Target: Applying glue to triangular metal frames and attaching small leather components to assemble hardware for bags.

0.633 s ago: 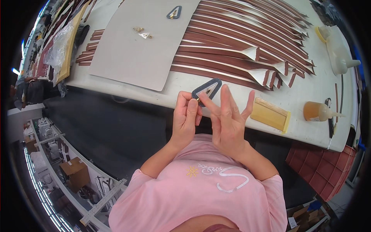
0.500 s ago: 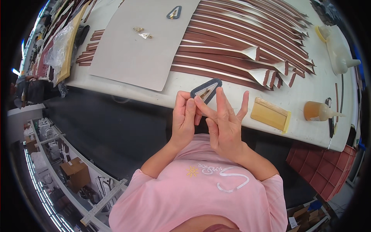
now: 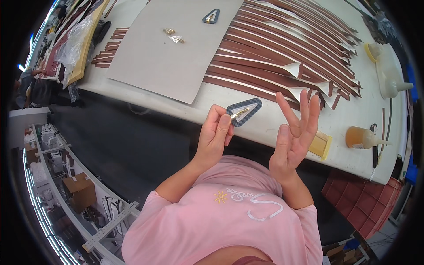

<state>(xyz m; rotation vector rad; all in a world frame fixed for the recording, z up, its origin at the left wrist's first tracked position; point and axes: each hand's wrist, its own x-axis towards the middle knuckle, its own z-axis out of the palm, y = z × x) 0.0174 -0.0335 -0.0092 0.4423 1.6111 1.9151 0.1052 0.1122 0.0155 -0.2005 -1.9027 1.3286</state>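
My left hand (image 3: 215, 134) pinches a small dark triangular patch (image 3: 244, 111) with a pale centre and a gold metal fitting, held just above the near edge of the white table (image 3: 265, 128). My right hand (image 3: 294, 134) is raised to the right of the patch, fingers spread, holding nothing. A second dark triangular patch (image 3: 211, 17) lies far back on a large grey sheet (image 3: 172, 53), near two small gold fittings (image 3: 173, 35).
Many brown and white leather strips (image 3: 282, 48) lie fanned across the table's middle. A yellow sponge block (image 3: 321, 145), an amber glue bottle (image 3: 362, 138) and a white bottle (image 3: 391, 75) sit to the right. Shelving with a cardboard box (image 3: 79, 190) stands lower left.
My right hand has let go of the patch and moved off to the right with fingers spread. My left hand alone keeps the patch, at about the same spot.
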